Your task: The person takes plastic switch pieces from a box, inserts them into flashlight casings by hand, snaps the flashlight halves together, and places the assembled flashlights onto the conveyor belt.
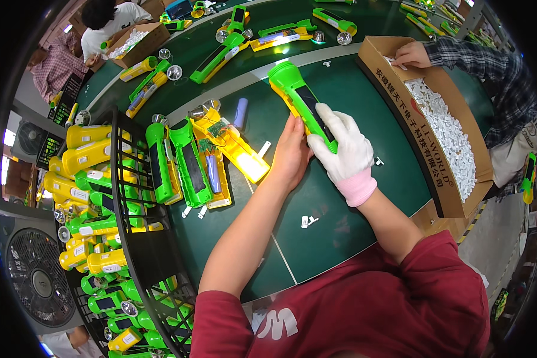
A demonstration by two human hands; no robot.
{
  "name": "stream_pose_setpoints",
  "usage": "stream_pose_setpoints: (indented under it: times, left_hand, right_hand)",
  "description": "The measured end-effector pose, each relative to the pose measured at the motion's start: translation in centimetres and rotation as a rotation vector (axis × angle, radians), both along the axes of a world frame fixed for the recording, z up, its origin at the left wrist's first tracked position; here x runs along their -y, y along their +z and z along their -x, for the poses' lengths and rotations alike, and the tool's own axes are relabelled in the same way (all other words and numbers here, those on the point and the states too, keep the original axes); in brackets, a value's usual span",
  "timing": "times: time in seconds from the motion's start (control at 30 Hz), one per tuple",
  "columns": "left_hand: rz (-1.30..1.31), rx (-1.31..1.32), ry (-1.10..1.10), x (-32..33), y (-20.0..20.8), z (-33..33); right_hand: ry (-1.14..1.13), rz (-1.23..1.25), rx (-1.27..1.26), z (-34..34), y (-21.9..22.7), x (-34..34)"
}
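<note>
A green and yellow flashlight (287,78) with a dark panel along its body is held between my two hands above the green table. My bare left hand (289,154) wraps its yellow side from the left. My right hand (343,149), in a white glove with a pink cuff, closes over the handle end. To the left lie opened flashlights: a green shell half (190,164) and a yellow shell half (235,146) with a circuit board and wires. Beyond them rests a loose purple battery cell (240,113). Small white plastic pieces (305,222) are scattered near my forearms.
At left stands a black crate (120,203) heaped with flashlights. A cardboard box (394,101) of white pieces is on the right, with another person's hand (411,55) in it. Flashlight parts lie along the conveyor belt (191,39) at the far side.
</note>
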State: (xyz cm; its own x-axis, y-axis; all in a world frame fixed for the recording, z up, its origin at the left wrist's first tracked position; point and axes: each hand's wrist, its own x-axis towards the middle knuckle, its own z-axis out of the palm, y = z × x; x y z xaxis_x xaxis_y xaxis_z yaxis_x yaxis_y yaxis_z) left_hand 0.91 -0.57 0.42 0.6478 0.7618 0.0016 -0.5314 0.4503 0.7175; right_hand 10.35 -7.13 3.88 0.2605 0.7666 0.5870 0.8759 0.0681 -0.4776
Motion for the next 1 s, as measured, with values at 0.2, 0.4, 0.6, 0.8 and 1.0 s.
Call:
stream_pose_setpoints:
  times: [0.2,0.4,0.6,0.8,1.0]
  left_hand:
    - [-0.001,-0.018,0.006,-0.3,-0.3,0.0]
    - [-0.044,-0.056,0.031,0.0,0.2,-0.1]
    - [-0.054,-0.049,0.023,-0.3,-0.2,0.1]
    - [-0.051,-0.046,0.081,-0.1,-0.2,0.1]
    - [-0.034,-0.046,0.092,0.1,-0.2,0.2]
  right_hand:
    - [-0.001,0.086,-0.201,0.1,0.8,0.1]
    - [0.026,-0.082,-0.171,-0.3,0.2,-0.1]
    - [0.013,0.050,-0.255,0.0,0.9,0.0]
    - [-0.007,0.069,-0.272,0.1,1.0,0.2]
    - [-0.014,-0.084,-0.277,0.3,0.4,0.5]
